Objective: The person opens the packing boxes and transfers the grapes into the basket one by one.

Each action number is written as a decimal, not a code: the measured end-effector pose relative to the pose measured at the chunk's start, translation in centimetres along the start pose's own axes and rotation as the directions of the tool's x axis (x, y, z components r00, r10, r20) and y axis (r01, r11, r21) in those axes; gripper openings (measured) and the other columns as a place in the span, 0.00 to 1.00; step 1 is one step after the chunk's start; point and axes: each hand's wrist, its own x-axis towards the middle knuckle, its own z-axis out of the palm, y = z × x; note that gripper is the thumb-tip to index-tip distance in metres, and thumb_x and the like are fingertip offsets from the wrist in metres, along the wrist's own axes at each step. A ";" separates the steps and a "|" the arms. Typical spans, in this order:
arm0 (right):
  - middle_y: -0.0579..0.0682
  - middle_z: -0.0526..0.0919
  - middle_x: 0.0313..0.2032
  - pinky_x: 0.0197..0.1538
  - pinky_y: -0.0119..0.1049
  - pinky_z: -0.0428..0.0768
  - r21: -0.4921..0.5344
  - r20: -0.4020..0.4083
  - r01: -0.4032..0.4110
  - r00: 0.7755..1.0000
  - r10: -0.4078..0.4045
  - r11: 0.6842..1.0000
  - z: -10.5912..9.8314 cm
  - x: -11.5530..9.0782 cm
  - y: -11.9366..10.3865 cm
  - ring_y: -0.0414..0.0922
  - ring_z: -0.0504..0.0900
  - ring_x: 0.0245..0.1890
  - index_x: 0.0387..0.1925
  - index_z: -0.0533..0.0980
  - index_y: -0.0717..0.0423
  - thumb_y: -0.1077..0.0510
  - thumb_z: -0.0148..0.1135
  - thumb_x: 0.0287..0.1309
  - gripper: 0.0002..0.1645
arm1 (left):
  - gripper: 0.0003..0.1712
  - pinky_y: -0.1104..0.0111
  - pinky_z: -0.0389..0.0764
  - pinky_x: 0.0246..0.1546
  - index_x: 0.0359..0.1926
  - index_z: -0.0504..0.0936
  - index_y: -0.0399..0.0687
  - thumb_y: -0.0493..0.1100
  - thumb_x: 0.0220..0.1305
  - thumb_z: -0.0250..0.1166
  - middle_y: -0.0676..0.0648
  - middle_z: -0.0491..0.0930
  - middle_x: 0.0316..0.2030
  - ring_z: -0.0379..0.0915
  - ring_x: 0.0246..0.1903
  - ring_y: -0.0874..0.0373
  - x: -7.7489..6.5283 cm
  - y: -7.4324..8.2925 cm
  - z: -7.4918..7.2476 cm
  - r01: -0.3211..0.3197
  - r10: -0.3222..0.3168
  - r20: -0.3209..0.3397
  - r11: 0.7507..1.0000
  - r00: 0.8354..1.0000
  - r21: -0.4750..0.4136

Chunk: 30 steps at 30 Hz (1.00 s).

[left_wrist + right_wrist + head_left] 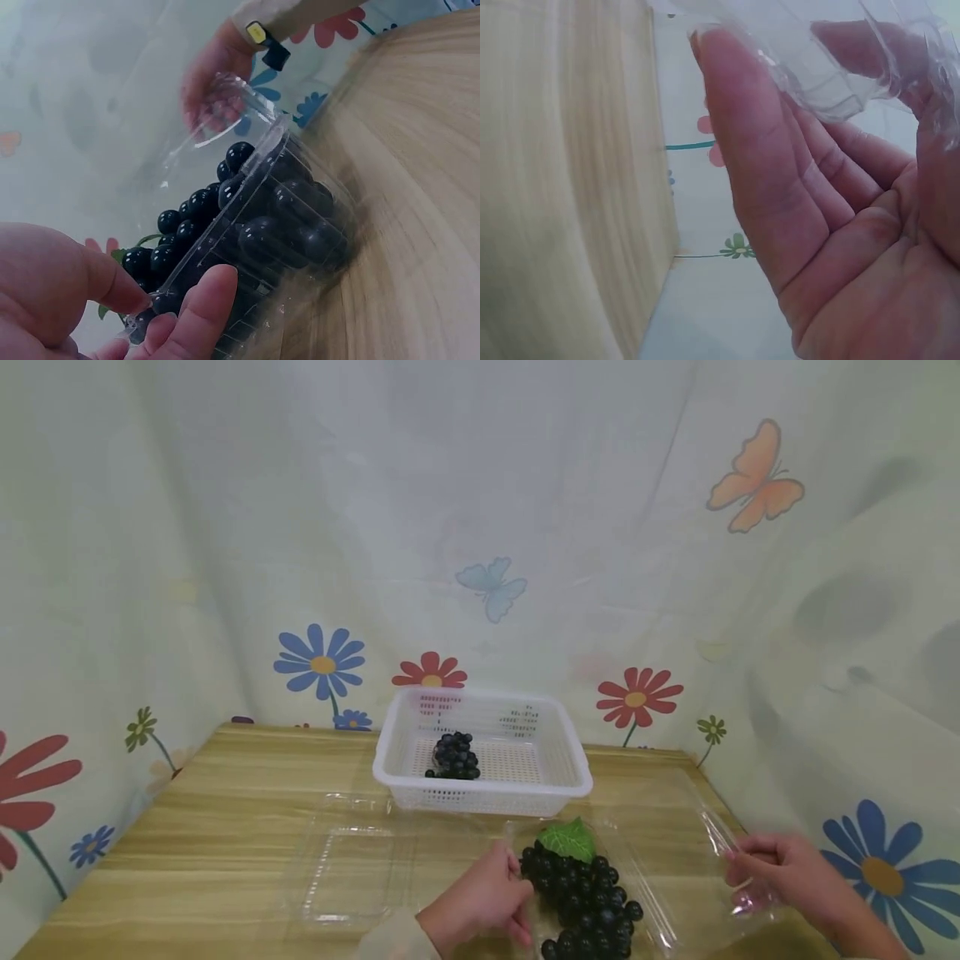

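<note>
A transparent hinged plastic box (651, 906) at the front holds a bunch of black grapes (588, 906) topped by a green leaf (567, 840). My left hand (486, 893) pinches the box's left rim between thumb and fingers; the left wrist view shows the thumb (112, 281) right at that rim. Off to the right, the raised transparent lid (697, 843) stands open, its outer edge gripped by my right hand (787, 870). In the right wrist view, fingers (757, 142) curl around the lid's edge (832, 94).
Behind the box stands a white perforated basket (480, 787) with a smaller bunch of dark grapes (455, 757) inside. Another transparent plastic box (352, 868) lies opened on the wooden table (187, 852) at left. A flowered curtain (390, 510) encloses the table's back and sides.
</note>
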 end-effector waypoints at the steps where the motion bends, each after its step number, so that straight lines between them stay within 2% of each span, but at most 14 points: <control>1: 0.59 0.89 0.40 0.42 0.45 0.90 0.012 0.010 0.002 1.000 -0.002 1.000 0.0 -0.1 0.2 0.54 0.89 0.37 0.55 0.75 0.74 0.50 0.60 0.73 0.28 | 0.15 0.60 0.86 0.19 0.47 0.62 0.37 0.27 0.63 0.57 0.41 0.78 0.18 0.75 0.10 0.56 0.1 -0.1 -0.1 -0.004 0.004 0.003 1.000 1.000 -0.011; 7: 0.57 0.90 0.40 0.42 0.44 0.90 0.022 0.023 -0.036 0.999 0.036 0.999 0.4 -0.2 1.7 0.53 0.90 0.38 0.59 0.72 0.76 0.50 0.66 0.68 0.34 | 0.15 0.60 0.86 0.18 0.48 0.62 0.37 0.28 0.63 0.57 0.41 0.77 0.22 0.74 0.11 0.56 0.4 -0.4 -0.2 -0.045 0.045 0.001 0.999 0.999 -0.022; 11: 0.58 0.90 0.38 0.41 0.43 0.90 -0.016 0.027 -0.042 0.999 0.042 0.999 0.7 -0.3 2.7 0.52 0.88 0.37 0.59 0.71 0.77 0.49 0.65 0.68 0.35 | 0.16 0.61 0.86 0.18 0.48 0.62 0.37 0.28 0.65 0.59 0.38 0.77 0.27 0.74 0.12 0.55 0.6 -0.5 -0.3 -0.067 0.067 -0.005 0.997 0.998 -0.027; 14: 0.58 0.90 0.37 0.40 0.43 0.90 -0.013 0.032 -0.029 0.999 0.029 0.999 1.1 -0.2 3.4 0.51 0.88 0.36 0.59 0.71 0.78 0.52 0.65 0.68 0.33 | 0.17 0.62 0.86 0.19 0.48 0.62 0.37 0.27 0.65 0.60 0.41 0.74 0.28 0.74 0.13 0.56 0.7 -0.7 -0.5 -0.070 0.069 -0.009 0.997 0.998 -0.024; 18: 0.54 0.89 0.35 0.38 0.41 0.89 -0.030 -0.017 -0.049 0.999 0.048 0.998 1.6 0.1 4.3 0.48 0.87 0.34 0.56 0.75 0.75 0.51 0.68 0.65 0.31 | 0.17 0.62 0.85 0.18 0.48 0.61 0.37 0.27 0.65 0.60 0.46 0.70 0.28 0.74 0.13 0.56 0.8 -0.7 -0.8 -0.065 0.065 -0.004 0.998 0.998 -0.023; 21: 0.52 0.88 0.33 0.36 0.39 0.87 -0.062 -0.043 -0.078 0.996 0.075 0.995 1.9 0.3 5.0 0.47 0.85 0.33 0.54 0.78 0.70 0.49 0.68 0.65 0.29 | 0.16 0.63 0.85 0.18 0.48 0.61 0.38 0.27 0.66 0.59 0.46 0.70 0.29 0.74 0.12 0.56 0.9 -0.7 -0.9 -0.062 0.062 0.005 0.998 0.998 -0.028; 25: 0.51 0.85 0.28 0.33 0.38 0.83 -0.113 -0.023 -0.075 0.997 0.072 0.991 2.0 0.6 5.5 0.48 0.82 0.31 0.50 0.81 0.66 0.47 0.65 0.68 0.25 | 0.16 0.62 0.86 0.19 0.48 0.61 0.38 0.27 0.67 0.59 0.47 0.69 0.28 0.75 0.13 0.56 0.9 -0.6 -1.0 -0.062 0.062 0.009 0.998 0.998 -0.034; 30: 0.51 0.85 0.27 0.33 0.38 0.82 -0.156 -0.053 -0.132 0.991 0.125 0.979 2.4 1.2 5.5 0.47 0.83 0.30 0.49 0.82 0.64 0.45 0.67 0.66 0.26 | 0.16 0.61 0.87 0.20 0.48 0.61 0.38 0.27 0.67 0.58 0.46 0.71 0.27 0.75 0.13 0.57 0.9 -0.5 -1.1 -0.067 0.067 0.010 0.997 0.998 -0.043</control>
